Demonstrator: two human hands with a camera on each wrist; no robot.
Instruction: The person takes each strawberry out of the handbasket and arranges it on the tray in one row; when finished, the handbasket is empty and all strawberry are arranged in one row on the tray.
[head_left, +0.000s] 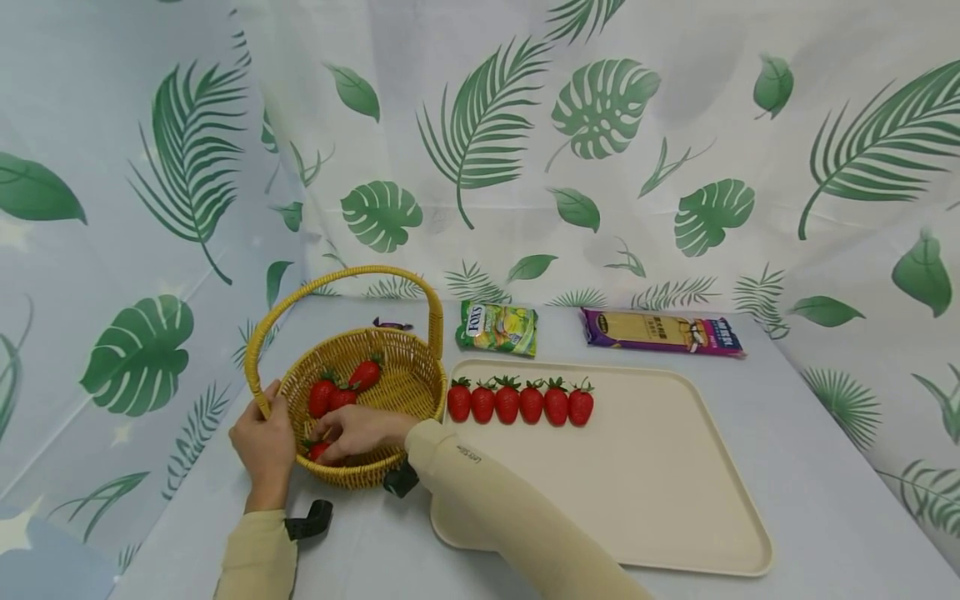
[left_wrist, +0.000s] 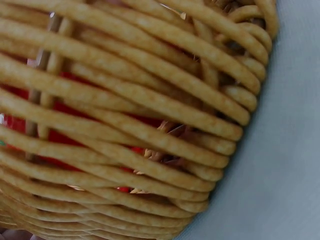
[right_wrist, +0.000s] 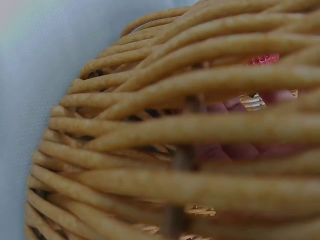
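A yellow wicker basket [head_left: 405,379] with a tall arched handle stands at the left in the head view. My left hand [head_left: 264,437] grips its left rim by the foot of the handle. My right hand [head_left: 363,432] reaches over the near rim, its fingers around a red strawberry [head_left: 318,451] that they partly cover. Three more strawberries [head_left: 365,376] lie deeper inside. Both wrist views are filled by the basket's woven wall [left_wrist: 125,100], with red fruit showing through gaps on the left wrist side and fingers [right_wrist: 235,150] through gaps on the right.
To the right lies a cream tray [head_left: 637,475], with a row of several strawberries [head_left: 507,403] along its far left part. Behind it are a green candy bag [head_left: 497,328] and a purple-and-yellow packet [head_left: 663,332]. A small purple wrapped item [head_left: 393,325] lies behind the basket.
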